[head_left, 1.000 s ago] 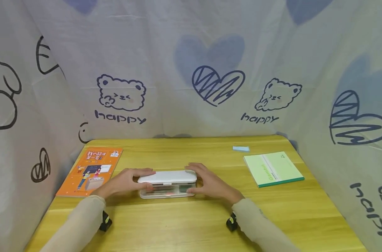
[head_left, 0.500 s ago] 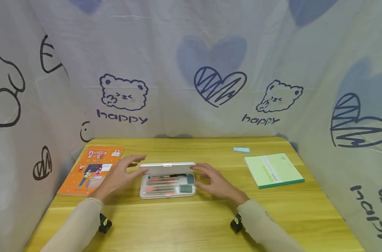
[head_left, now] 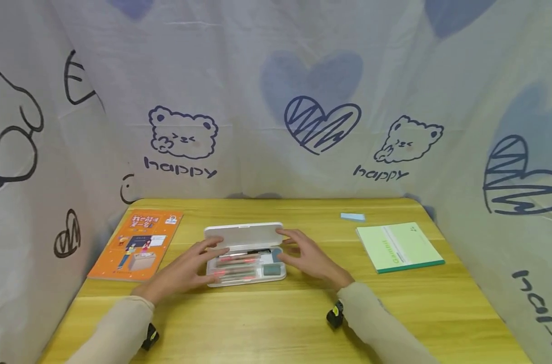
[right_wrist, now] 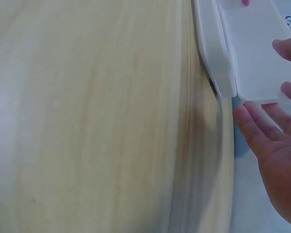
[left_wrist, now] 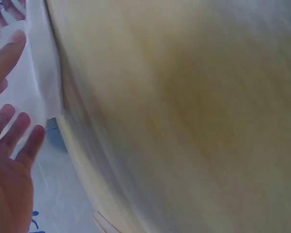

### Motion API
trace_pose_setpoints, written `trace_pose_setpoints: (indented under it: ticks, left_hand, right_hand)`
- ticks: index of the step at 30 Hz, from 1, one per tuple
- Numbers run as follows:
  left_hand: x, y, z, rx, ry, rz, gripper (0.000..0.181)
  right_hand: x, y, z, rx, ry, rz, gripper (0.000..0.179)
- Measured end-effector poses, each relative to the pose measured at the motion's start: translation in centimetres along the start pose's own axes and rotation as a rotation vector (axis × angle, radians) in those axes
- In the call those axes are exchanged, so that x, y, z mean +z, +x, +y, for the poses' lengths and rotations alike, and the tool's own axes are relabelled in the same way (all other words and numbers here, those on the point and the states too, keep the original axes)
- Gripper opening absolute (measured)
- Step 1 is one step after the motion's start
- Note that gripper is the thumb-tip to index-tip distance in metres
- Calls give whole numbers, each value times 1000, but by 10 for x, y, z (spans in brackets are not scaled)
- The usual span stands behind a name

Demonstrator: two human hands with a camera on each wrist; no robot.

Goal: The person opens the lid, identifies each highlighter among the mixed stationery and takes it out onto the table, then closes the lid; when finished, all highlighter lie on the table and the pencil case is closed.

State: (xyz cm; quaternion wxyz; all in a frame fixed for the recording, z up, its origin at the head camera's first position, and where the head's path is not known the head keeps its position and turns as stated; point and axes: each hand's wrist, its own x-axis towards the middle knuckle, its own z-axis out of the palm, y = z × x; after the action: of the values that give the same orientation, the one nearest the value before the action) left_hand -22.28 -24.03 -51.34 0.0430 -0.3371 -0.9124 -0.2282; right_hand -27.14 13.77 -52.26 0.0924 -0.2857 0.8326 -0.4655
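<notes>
I judge the step in hand to be the opening of the white, rectangular plastic pencil case (head_left: pixel 253 282), which rests on the yellow wood-grain tabletop (head_left: pixel 258 323) between both hands. Its pale hinged lid (head_left: pixel 246 235) leans back, exposing slim, pen-like items (head_left: pixel 237 263) and a blue-grey block (head_left: pixel 272 269). I find the left hand (head_left: pixel 182 268) loosely spread, gripping nothing, thumb by the near left corner. The right hand (head_left: pixel 310 256) is likewise spread, fingertips at the lid's edge; contact I cannot confirm. The next move, I judge, calls for steadying the base and easing the lid flat. Against the preceding frame, the lid tips further back and the left thumb sits nearer the front.
</notes>
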Motion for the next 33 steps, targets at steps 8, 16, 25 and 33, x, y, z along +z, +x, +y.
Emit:
trace_pose_setpoints:
  ticks: [8,16,25,33]
  left_hand:
    - [4,0,-3,-81,-118,-104,71]
    - [-1,5,-8,-96,-130,-152,77]
    - [-4,8,-11,-159,-192,-216,88]
    - [-5,10,-9,-180,-213,-221,88]
  right_hand:
    - [7,3,-8,-57,-93,246,39]
    - [28,13,-29,-77,-298,-13,31]
    - [50,27,-41,-32,-533,-112,25]
    - [56,35,-50,-22,-447,-121,17]
